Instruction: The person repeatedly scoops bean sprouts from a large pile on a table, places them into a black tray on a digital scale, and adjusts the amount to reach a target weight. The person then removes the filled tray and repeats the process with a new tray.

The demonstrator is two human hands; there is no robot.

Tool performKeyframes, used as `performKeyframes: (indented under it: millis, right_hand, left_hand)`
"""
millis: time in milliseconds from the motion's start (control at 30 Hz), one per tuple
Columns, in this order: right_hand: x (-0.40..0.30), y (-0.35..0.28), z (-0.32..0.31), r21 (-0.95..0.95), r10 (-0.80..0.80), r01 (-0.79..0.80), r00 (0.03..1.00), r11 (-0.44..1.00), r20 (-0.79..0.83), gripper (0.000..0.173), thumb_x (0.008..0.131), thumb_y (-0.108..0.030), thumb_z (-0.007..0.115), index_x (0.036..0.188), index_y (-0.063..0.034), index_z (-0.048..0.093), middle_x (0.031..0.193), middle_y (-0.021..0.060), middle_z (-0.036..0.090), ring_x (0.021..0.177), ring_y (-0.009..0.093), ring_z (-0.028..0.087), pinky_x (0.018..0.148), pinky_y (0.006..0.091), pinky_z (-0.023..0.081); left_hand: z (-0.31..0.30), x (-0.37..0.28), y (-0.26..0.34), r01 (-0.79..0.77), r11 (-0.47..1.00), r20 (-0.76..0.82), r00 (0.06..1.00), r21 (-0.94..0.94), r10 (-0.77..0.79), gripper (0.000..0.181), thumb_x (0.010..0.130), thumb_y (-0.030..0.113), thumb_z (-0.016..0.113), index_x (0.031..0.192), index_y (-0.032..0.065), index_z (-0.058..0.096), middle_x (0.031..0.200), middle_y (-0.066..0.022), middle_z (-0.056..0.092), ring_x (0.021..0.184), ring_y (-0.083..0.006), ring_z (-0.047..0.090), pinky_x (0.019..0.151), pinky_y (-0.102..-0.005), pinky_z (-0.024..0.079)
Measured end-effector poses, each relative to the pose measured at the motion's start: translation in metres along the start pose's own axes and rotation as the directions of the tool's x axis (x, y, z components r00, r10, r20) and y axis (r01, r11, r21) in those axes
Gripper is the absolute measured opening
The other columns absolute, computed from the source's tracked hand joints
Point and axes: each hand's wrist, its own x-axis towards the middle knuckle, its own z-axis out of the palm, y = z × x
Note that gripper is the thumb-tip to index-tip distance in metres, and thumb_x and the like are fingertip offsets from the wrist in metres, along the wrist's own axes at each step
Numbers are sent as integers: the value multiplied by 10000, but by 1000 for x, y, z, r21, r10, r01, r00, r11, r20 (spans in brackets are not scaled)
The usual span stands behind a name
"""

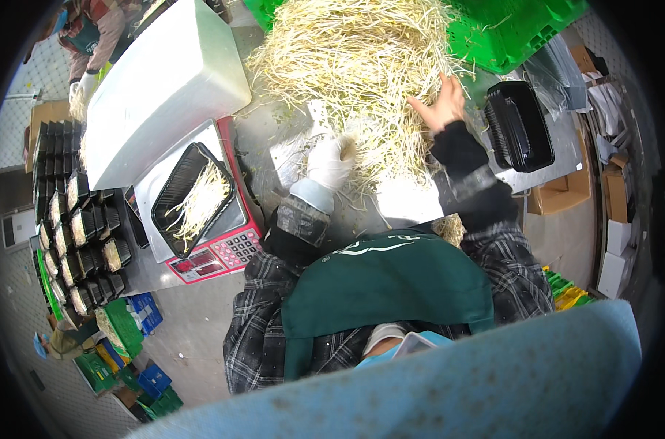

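Observation:
A large heap of bean sprouts (360,60) spreads over a metal table before me. My left hand (330,162), in a white glove, is at the near left edge of the heap with its fingers curled; whether sprouts are inside them is hidden. My right hand (445,107) is bare and rests against the heap's right side, thumb and fingers apart. To the left, a black plastic tray (165,211) with a small bunch of sprouts (203,200) sits tilted on a digital weighing scale (236,247) with a pink-red frame.
A white foam box (168,82) stands behind the scale. Stacked empty black trays (522,126) lie at right, near a green plastic crate (502,33). Filled trays (83,225) are piled far left. Another person's gloved hand (83,88) holds sprouts at upper left.

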Motion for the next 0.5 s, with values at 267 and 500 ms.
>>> performKeyframes:
  millis: [267,500]
  right_hand:
    - [23,1,29,-71,276,-268,950,961,145,1048,516,-243,747,1350,-129,123,1352,261,152,1187,412,307,970,400,313]
    - [-1,47,-46,667,-164,-76,943,741,289,513,672,-123,593,1152,-19,448,1000,149,576,897,227,571,816,310,433]
  left_hand:
    - [-35,-36,27,-241,948,-166,964,-206,208,340,721,82,604,1056,90,553,1027,-162,535,897,-305,547,757,-334,459]
    - [-67,-50,29,-299,879,-384,911,-371,148,331,748,-1,562,1075,49,545,1010,-132,553,956,-235,528,827,-298,416]
